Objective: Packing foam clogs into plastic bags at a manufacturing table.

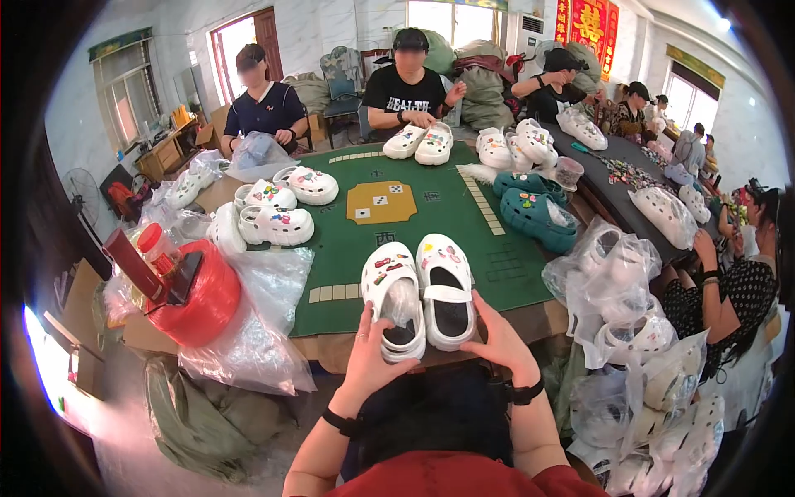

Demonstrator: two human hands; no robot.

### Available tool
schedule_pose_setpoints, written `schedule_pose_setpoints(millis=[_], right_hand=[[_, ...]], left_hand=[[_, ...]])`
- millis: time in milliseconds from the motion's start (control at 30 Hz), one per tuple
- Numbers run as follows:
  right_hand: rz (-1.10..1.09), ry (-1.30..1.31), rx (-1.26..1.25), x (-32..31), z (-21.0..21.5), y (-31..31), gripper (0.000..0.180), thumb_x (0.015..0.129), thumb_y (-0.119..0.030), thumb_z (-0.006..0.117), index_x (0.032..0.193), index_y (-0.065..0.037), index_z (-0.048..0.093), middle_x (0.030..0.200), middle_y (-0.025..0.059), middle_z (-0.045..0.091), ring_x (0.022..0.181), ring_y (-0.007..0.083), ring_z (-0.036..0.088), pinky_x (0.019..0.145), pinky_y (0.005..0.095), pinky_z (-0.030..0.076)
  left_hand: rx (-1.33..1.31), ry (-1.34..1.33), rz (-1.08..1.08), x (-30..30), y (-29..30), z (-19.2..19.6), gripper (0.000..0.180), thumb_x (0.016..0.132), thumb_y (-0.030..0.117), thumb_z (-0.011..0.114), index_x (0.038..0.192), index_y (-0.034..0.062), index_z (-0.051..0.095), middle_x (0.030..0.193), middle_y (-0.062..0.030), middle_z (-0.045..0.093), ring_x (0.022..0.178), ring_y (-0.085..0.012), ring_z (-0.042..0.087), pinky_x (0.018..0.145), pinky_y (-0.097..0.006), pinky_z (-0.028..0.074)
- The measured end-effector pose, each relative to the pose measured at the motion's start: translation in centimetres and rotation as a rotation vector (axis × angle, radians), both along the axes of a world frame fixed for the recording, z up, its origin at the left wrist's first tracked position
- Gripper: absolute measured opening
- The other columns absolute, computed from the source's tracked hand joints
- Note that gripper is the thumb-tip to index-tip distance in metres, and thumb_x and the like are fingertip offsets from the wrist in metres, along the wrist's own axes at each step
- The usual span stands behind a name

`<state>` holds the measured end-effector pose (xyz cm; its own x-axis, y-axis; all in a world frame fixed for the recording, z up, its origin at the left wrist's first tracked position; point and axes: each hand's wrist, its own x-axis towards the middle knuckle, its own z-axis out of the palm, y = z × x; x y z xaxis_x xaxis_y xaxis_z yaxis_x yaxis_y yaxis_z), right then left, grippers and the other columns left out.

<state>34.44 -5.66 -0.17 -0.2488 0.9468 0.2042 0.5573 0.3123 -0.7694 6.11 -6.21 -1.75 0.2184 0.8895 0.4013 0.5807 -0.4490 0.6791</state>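
Two white clogs with colourful charms on their toes stand side by side at the near edge of the green table mat (331, 302). My left hand (369, 348) is closed round the heel of the left clog (392, 277), which has crumpled clear plastic inside. On the other side, my right hand (499, 338) grips the heel of the right clog (445, 263). Its white strap lies across the opening, over a dark insole. The toes point away from me.
White clogs (277, 225) sit at the mat's left, teal clogs (538, 217) at its right. A red twine roll (199, 294) stands on plastic bags at left. Bagged clogs (633, 331) pile up at right. Across the table, a person (410, 91) touches another white pair (434, 144).
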Motion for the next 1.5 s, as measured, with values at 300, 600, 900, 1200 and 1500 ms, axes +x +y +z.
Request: schedule_pose_setpoints(millis=[300, 600, 900, 1200, 1500], right_hand=[[-0.145, 0.009, 0.487, -2.4, -0.1, -0.2, 0.079, 0.069, -0.003, 0.063, 0.144, 0.000, 0.038, 0.142, 0.0262, 0.043, 0.135, 0.0444, 0.039, 0.114, 0.0480, 0.031], [-0.147, -0.028, 0.661, -8.7, 4.9, 0.6, 0.044, 0.078, -0.019, 0.076, 0.118, -0.007, 0.061, 0.110, 0.0101, 0.063, 0.099, 0.0327, 0.057, 0.087, 0.0438, 0.046], [-0.243, -0.213, 0.640, -11.8, 1.3, 3.0, 0.013, 0.076, -0.013, 0.069, 0.089, -0.011, 0.064, 0.085, 0.0051, 0.062, 0.086, 0.0293, 0.054, 0.075, 0.0417, 0.045], [0.245, 0.847, 0.073, -9.0, 6.7, -4.0, 0.010, 0.099, -0.014, 0.058, 0.101, -0.004, 0.055, 0.098, 0.0011, 0.056, 0.096, 0.0102, 0.052, 0.088, 0.0266, 0.043], [0.083, 1.286, -0.062, -6.8, 4.9, -4.8, 0.014, 0.095, -0.009, 0.061, 0.103, -0.004, 0.052, 0.099, 0.0041, 0.058, 0.092, 0.0127, 0.059, 0.084, 0.0269, 0.049]], left_hand=[[0.056, -0.059, 0.045, 0.6, 0.5, -0.6, 0.078, 0.055, 0.025, 0.094, 0.117, 0.0089, 0.050, 0.155, -0.0274, 0.028, 0.135, -0.0459, 0.042, 0.103, -0.048, 0.045], [0.035, -0.074, 0.014, 1.2, 0.4, -1.1, 0.084, 0.055, 0.031, 0.094, 0.123, 0.0079, 0.049, 0.155, -0.0257, 0.028, 0.132, -0.0451, 0.045, 0.100, -0.047, 0.047], [-0.042, -0.094, 0.070, 0.8, -0.1, -0.3, 0.084, 0.060, 0.035, 0.093, 0.124, 0.0039, 0.048, 0.154, -0.0263, 0.030, 0.135, -0.0422, 0.043, 0.102, -0.045, 0.044], [-0.021, 0.074, -0.104, 0.1, 1.7, -3.1, 0.101, 0.059, 0.025, 0.092, 0.141, 0.0000, 0.039, 0.152, -0.0224, 0.033, 0.136, -0.0383, 0.042, 0.109, -0.043, 0.042], [0.029, -0.251, -0.377, -2.0, -2.8, 0.6, 0.132, 0.064, 0.034, 0.090, 0.158, 0.0076, 0.002, 0.163, -0.0191, 0.012, 0.150, -0.0333, 0.017, 0.120, -0.048, 0.020]])
